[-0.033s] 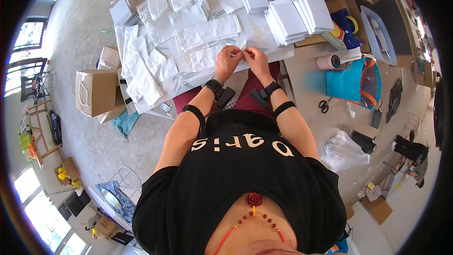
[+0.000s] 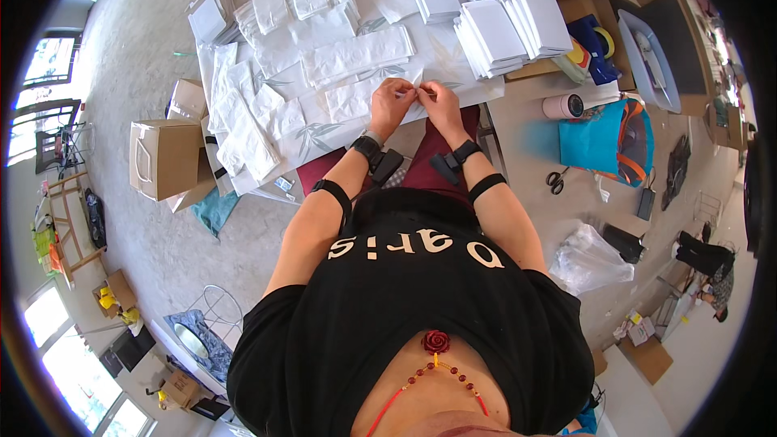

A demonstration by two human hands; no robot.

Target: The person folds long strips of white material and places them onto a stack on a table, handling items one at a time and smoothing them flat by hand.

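Note:
Both my hands meet at the near edge of the table, fingertips almost touching. My left hand (image 2: 390,103) is closed in a pinch on the right end of a thin, flat white plastic bag (image 2: 350,99). Beside it, my right hand (image 2: 440,103) pinches the same end, its fingers bent together. The exact spot between the fingertips is too small to make out. Just beyond lies a longer folded stack of white plastic bags (image 2: 360,57). More crumpled white bags (image 2: 252,133) spread over the left part of the table.
Stacks of white folded sheets (image 2: 490,36) stand on the right of the leaf-patterned tablecloth (image 2: 316,142). Cardboard boxes (image 2: 164,158) flank the table on the left. To the right are a blue bag (image 2: 595,137), a pink cup (image 2: 558,107), scissors (image 2: 555,182) and a pale blue tray (image 2: 647,61).

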